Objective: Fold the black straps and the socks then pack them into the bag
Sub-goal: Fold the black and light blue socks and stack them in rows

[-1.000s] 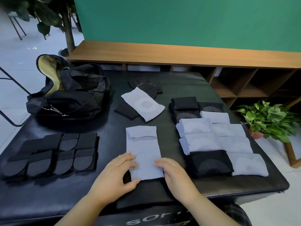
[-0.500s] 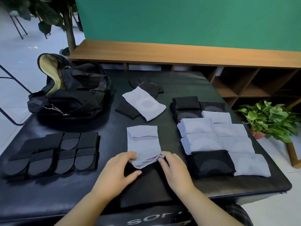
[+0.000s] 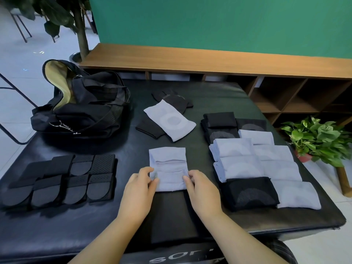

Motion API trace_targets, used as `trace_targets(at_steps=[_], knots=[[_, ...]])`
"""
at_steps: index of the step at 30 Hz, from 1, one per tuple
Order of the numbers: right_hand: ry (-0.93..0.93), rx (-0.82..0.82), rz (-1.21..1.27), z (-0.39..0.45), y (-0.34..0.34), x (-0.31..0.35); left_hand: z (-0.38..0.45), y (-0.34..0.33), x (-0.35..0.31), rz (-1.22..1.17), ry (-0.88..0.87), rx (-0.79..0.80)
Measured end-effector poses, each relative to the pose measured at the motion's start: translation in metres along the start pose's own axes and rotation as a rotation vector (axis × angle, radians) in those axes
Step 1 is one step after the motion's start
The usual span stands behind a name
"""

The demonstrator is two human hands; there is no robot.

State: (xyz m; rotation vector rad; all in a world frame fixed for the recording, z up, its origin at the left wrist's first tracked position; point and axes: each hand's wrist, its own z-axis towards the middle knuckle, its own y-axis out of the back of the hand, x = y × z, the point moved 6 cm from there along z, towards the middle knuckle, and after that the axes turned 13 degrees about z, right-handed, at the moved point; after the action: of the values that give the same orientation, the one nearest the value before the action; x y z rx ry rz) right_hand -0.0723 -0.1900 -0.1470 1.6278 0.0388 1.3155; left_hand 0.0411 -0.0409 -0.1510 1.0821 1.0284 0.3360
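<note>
The near end of the light grey sock (image 3: 167,168), which half a second ago was only just lifted off the mat, has now been carried up and over, so the sock lies as a short folded packet with its layers stacked. The left hand (image 3: 140,184) pinches the packet's left edge between thumb and curled fingers, and the right hand (image 3: 200,185) pinches the right edge the same way; both are closed on the fabric, one at each side.

The packet sits at the middle of the black padded table (image 3: 219,96), near the front edge, on top of a flat black cloth (image 3: 171,216) that reaches to the table's near rim. Just to its right lie the folded socks (image 3: 253,161) in two rows, mostly light grey, with black ones at the far end and one black at the near left. Further back in the middle, an unfolded grey sock (image 3: 170,120) lies aslant across unfolded black socks (image 3: 150,127).

On the left of the table the folded black straps (image 3: 62,178) are lined up in two rows, touching one another. Behind them, at the far left corner, the black bag (image 3: 82,109) stands unzipped, its tan lining showing.

Beyond the table run a wooden shelf unit (image 3: 228,60) and a green wall (image 3: 219,23), with a potted plant (image 3: 316,140) on the floor at the right.
</note>
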Motion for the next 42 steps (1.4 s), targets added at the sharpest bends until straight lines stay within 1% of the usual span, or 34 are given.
trace_targets(at_steps=[4, 7, 9, 11, 13, 16, 18, 22, 24, 28, 32, 36, 39, 42], knots=[[0.019, -0.016, -0.039, 0.002, 0.001, 0.001, -0.001, -0.002, -0.003, 0.089, -0.023, 0.019], [0.077, -0.038, -0.059, 0.000, -0.001, 0.003, -0.002, -0.003, -0.009, 0.208, -0.225, -0.022], [0.139, -0.057, -0.050, -0.003, -0.003, 0.002, -0.003, -0.004, -0.007, 0.209, -0.274, -0.077], [0.174, -0.057, -0.039, -0.005, -0.006, -0.002, -0.004, -0.003, -0.004, 0.148, -0.271, -0.118], [0.217, -0.055, -0.038, -0.008, -0.004, -0.001, -0.006, -0.003, -0.002, 0.111, -0.261, -0.106], [0.249, 0.038, -0.080, -0.011, -0.007, 0.002, -0.006, -0.008, 0.000, 0.137, -0.298, -0.047], [0.239, 0.085, -0.114, -0.010, -0.011, 0.000, -0.006, -0.009, 0.001, 0.161, -0.305, -0.054], [0.247, -0.037, -0.127, -0.008, -0.009, 0.000, -0.005, -0.009, 0.001, 0.191, -0.301, -0.088], [0.252, -0.057, -0.104, -0.009, -0.009, -0.002, -0.006, -0.010, 0.002, 0.190, -0.288, -0.095], [0.258, -0.064, -0.050, -0.011, -0.004, -0.004, -0.009, -0.007, 0.003, 0.142, -0.279, -0.100], [0.263, -0.047, 0.066, -0.016, 0.001, -0.005, -0.012, -0.002, 0.004, 0.089, -0.279, -0.104], [0.281, -0.016, 0.175, -0.021, 0.006, -0.006, -0.014, 0.000, 0.006, 0.032, -0.277, -0.048], [0.249, 0.011, 0.240, -0.025, 0.007, -0.008, -0.017, 0.003, 0.005, -0.040, -0.290, -0.024], [0.276, -0.014, 0.220, -0.029, 0.010, -0.007, -0.019, 0.004, 0.003, -0.071, -0.315, 0.026]])
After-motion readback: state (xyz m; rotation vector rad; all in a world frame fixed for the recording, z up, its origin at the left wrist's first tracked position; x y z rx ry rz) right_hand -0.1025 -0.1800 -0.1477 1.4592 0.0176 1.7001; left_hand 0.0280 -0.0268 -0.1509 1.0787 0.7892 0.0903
